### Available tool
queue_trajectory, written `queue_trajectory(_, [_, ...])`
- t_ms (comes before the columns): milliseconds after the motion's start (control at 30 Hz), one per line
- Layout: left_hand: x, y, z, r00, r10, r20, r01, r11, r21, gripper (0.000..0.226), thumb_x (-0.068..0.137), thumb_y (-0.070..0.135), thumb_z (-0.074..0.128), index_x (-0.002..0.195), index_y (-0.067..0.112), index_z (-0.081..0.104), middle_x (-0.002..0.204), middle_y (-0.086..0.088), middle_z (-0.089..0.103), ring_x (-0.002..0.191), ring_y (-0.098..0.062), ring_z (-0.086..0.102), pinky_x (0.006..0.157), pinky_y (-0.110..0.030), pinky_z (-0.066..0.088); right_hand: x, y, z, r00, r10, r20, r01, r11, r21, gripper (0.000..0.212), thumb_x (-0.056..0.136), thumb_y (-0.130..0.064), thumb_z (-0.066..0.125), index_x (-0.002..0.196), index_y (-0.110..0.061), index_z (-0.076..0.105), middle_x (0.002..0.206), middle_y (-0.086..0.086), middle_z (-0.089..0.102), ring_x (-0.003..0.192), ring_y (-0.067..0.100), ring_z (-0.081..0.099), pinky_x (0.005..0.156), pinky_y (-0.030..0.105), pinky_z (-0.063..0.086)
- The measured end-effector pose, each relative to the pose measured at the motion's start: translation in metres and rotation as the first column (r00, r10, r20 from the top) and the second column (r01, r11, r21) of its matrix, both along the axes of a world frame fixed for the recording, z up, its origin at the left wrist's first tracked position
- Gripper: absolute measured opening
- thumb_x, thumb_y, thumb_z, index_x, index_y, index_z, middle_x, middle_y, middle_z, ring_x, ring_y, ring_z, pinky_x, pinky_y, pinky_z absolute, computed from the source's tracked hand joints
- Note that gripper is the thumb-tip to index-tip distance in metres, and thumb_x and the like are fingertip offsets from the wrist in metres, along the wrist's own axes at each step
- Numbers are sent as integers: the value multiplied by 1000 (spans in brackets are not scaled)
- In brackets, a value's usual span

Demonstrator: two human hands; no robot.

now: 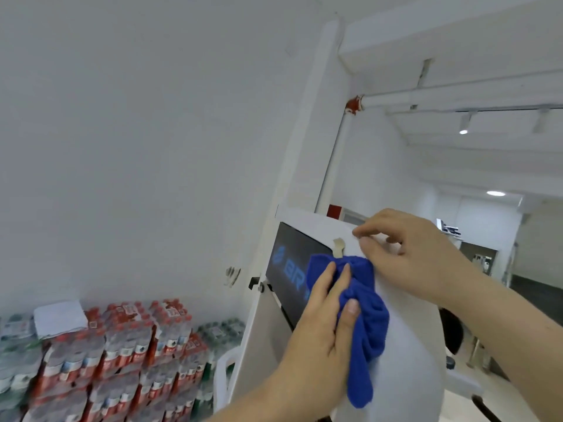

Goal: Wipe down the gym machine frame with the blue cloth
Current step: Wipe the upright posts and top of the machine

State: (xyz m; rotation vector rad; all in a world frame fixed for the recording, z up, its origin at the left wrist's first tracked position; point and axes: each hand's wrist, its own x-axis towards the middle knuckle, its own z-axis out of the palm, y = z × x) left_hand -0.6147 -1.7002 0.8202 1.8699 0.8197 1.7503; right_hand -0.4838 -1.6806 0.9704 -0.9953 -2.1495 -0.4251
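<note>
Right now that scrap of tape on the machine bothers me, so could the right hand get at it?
Probably yes. The right hand rests on the white frame just beside the tape, nothing between them; the blue cloth sits below it.

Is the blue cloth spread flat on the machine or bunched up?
Bunched up. The blue cloth is crumpled under the left hand against the white machine frame, with a loose tail hanging down below the hand.

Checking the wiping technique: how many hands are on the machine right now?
2. The left hand presses the blue cloth against the white machine frame; the right hand rests bare near its top edge.
</note>
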Motion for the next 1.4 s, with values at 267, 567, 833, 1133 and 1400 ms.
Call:
queue_trajectory(267, [-37,78,38,994,-58,89,71,985,-156,56,95,62,38,148,58,23,160,31,23,145,12,24,125,-25,18,0,32,26,971,29,236,50,945,-323,50,102,-31,44,150,-44,44,146,-38,42,130,-16,38,108,14,26])
queue_trajectory(567, [-59,126,48,997,-79,22,81,987,-142,56,100,57,33,154,54,17,156,42,15,142,22,13,101,7,13,-57,99,68,957,8,290,116,906,-408,39,95,-28,61,134,-29,65,131,-17,63,123,1,56,111,26,39])
queue_trajectory(833, [-83,191,46,996,-91,-15,89,993,-76,74,94,68,32,158,46,2,160,37,-2,146,17,-3,119,-12,1,-116,153,92,860,-144,490,386,812,-438,51,99,-37,59,149,-26,50,147,-12,52,133,10,50,116,32,37])
queue_trajectory(1133, [-140,321,61,997,-77,-7,75,983,-165,83,92,70,35,160,38,0,167,21,-2,150,4,1,119,-20,4,-137,216,81,806,-248,537,487,794,-364,36,96,-23,54,132,-24,60,128,-9,61,119,13,57,107,32,45])
queue_trajectory(1400, [-125,313,41,994,-84,-68,82,996,-26,72,95,69,25,158,48,-3,157,42,-13,143,21,-10,118,-15,0,-116,225,77,855,-215,472,441,781,-442,51,94,-59,50,144,-53,47,145,-30,48,134,-4,44,119,31,31])
